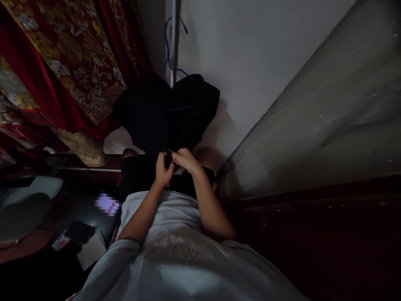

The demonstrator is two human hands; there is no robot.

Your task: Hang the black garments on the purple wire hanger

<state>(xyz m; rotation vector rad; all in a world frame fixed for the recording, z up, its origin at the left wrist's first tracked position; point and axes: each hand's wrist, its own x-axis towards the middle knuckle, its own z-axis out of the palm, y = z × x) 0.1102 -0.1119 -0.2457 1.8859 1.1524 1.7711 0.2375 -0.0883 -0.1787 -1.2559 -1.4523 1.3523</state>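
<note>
A black garment hangs on a purple hanger from a white vertical rail, straight in front of me. My left hand and my right hand meet at the garment's lower middle. Both have their fingers curled and pinched on the dark fabric. What exactly sits between the fingertips is too dark to make out. My forearms reach up from my white T-shirt.
Red and gold embroidered cloth hangs at the upper left. A grey curtain falls at the right over a dark wooden edge. On the dark surface at lower left lie a phone, papers and a white object.
</note>
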